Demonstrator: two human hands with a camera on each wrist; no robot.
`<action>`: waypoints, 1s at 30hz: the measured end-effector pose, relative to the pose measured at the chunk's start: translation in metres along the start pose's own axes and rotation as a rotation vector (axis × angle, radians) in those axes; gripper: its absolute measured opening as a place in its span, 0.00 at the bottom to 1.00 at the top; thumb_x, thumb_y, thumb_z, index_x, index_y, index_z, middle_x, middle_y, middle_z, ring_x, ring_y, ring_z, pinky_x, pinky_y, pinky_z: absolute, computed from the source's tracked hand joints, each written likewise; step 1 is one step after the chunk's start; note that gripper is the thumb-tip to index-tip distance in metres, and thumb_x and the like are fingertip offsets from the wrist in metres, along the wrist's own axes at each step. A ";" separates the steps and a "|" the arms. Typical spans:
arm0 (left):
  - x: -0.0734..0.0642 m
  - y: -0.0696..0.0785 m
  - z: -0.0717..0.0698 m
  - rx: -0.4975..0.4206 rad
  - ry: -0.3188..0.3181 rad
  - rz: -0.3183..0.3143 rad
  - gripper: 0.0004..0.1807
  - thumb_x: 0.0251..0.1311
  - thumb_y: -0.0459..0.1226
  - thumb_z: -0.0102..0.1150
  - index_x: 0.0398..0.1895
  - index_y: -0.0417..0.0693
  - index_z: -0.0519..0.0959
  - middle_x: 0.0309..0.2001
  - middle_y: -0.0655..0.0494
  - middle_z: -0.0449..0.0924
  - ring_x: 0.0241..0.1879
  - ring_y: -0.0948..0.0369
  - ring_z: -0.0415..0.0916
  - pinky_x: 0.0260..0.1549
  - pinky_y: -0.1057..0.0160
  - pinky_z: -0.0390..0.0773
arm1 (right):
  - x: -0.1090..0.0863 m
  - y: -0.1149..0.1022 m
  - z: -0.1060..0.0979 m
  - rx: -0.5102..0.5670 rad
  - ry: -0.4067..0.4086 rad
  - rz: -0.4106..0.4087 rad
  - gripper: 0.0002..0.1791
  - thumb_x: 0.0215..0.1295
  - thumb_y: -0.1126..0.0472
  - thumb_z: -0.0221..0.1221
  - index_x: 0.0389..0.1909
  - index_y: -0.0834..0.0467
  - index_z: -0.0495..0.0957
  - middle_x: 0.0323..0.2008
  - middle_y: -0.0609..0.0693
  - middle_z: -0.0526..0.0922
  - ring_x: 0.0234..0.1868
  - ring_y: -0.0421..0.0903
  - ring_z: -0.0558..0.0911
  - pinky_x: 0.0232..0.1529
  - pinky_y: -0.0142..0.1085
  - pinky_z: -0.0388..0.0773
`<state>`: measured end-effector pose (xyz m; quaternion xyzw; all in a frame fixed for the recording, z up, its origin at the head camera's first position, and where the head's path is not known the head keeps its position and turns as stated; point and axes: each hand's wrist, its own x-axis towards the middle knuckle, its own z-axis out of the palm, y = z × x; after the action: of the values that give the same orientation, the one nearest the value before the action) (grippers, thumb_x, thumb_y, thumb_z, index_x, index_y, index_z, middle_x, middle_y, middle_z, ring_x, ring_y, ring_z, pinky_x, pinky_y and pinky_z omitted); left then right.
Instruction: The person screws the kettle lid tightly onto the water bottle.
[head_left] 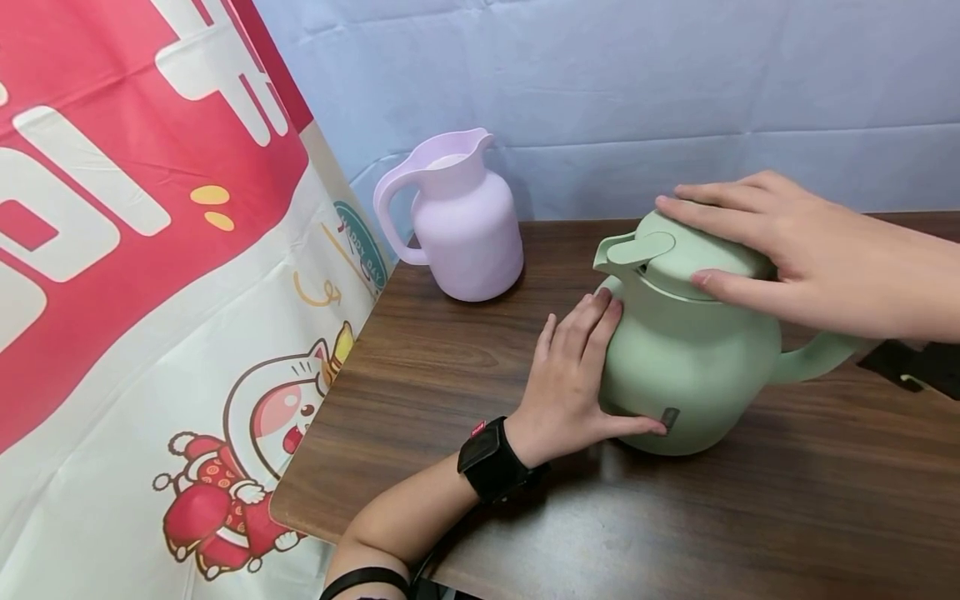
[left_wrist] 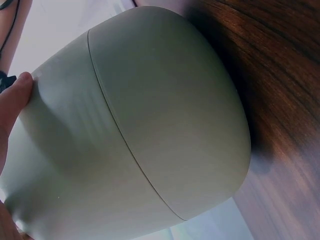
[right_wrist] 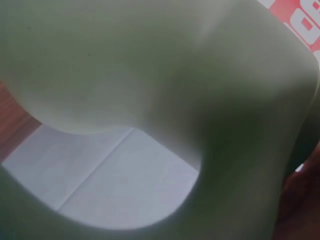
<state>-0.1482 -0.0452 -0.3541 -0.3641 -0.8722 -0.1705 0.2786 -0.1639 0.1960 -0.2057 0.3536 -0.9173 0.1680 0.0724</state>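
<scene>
A light green thermos jug [head_left: 697, 358] stands on the wooden table, its spout pointing left and its handle [head_left: 817, 357] to the right. My left hand [head_left: 573, 375] lies against the left side of the jug body, fingers fairly straight and thumb spread across the front near a small dark label [head_left: 670, 418]. In the left wrist view, the thumb [left_wrist: 19, 95] touches the green body [left_wrist: 150, 115]. From above, my right hand [head_left: 802, 242] grips the jug's lid [head_left: 701, 250], thumb at the near edge and fingers over the top. The right wrist view shows the handle [right_wrist: 240, 200] up close.
A lilac jug [head_left: 472, 229] with its handle to the left stands farther back on the table [head_left: 420, 392]. Pale blue cloth [head_left: 637, 92] hangs behind the table, and a red and white printed cloth [head_left: 150, 292] hangs along its left edge.
</scene>
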 end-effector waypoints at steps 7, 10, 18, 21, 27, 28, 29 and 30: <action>0.000 0.001 0.000 -0.002 -0.005 -0.007 0.77 0.24 0.71 0.69 0.74 0.46 0.40 0.74 0.51 0.42 0.72 0.56 0.41 0.65 0.45 0.46 | -0.006 0.000 0.001 0.013 0.054 -0.001 0.39 0.62 0.51 0.61 0.71 0.33 0.53 0.70 0.41 0.57 0.64 0.49 0.59 0.54 0.57 0.60; 0.000 0.001 0.000 -0.003 -0.005 -0.009 0.77 0.24 0.72 0.69 0.74 0.46 0.40 0.74 0.51 0.42 0.72 0.56 0.41 0.65 0.45 0.46 | -0.009 0.003 0.002 0.027 0.065 -0.040 0.40 0.62 0.57 0.61 0.72 0.35 0.54 0.70 0.40 0.57 0.64 0.47 0.59 0.55 0.54 0.58; -0.001 0.001 0.000 -0.002 0.003 -0.014 0.77 0.23 0.72 0.69 0.74 0.46 0.40 0.74 0.52 0.42 0.73 0.57 0.40 0.65 0.45 0.47 | -0.012 0.012 0.007 0.033 0.117 -0.094 0.42 0.58 0.61 0.62 0.72 0.40 0.57 0.69 0.43 0.60 0.62 0.45 0.60 0.55 0.50 0.57; -0.001 0.000 0.001 -0.004 0.007 -0.012 0.77 0.23 0.72 0.69 0.74 0.46 0.40 0.74 0.52 0.42 0.73 0.57 0.40 0.65 0.45 0.47 | -0.013 0.012 0.008 0.032 0.148 -0.083 0.42 0.55 0.61 0.65 0.71 0.40 0.60 0.67 0.44 0.63 0.61 0.45 0.62 0.55 0.50 0.58; -0.001 0.000 0.001 -0.008 0.008 -0.008 0.77 0.23 0.72 0.69 0.74 0.46 0.40 0.74 0.52 0.42 0.72 0.57 0.41 0.65 0.45 0.47 | -0.014 0.009 0.009 0.025 0.206 -0.076 0.43 0.50 0.61 0.68 0.69 0.40 0.64 0.64 0.47 0.68 0.59 0.48 0.64 0.57 0.39 0.57; -0.001 0.000 0.001 -0.008 0.008 -0.009 0.77 0.23 0.72 0.69 0.74 0.46 0.40 0.74 0.52 0.42 0.72 0.57 0.41 0.65 0.45 0.47 | -0.014 0.009 0.010 0.022 0.217 -0.079 0.43 0.50 0.61 0.68 0.68 0.41 0.64 0.63 0.47 0.69 0.58 0.48 0.65 0.56 0.36 0.57; -0.002 0.000 0.001 -0.008 0.007 -0.009 0.77 0.23 0.72 0.69 0.74 0.46 0.40 0.74 0.52 0.42 0.73 0.57 0.41 0.65 0.45 0.47 | -0.014 0.008 0.010 0.018 0.229 -0.082 0.42 0.49 0.61 0.68 0.68 0.41 0.65 0.62 0.47 0.70 0.57 0.48 0.66 0.55 0.33 0.56; -0.002 0.000 0.001 -0.008 0.007 -0.009 0.77 0.23 0.72 0.69 0.74 0.46 0.40 0.74 0.52 0.42 0.73 0.57 0.41 0.65 0.45 0.47 | -0.014 0.007 0.011 0.016 0.239 -0.084 0.42 0.48 0.61 0.68 0.68 0.41 0.66 0.62 0.47 0.70 0.57 0.48 0.66 0.54 0.30 0.56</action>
<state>-0.1477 -0.0457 -0.3562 -0.3606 -0.8722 -0.1766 0.2795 -0.1590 0.2058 -0.2209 0.3696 -0.8853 0.2129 0.1853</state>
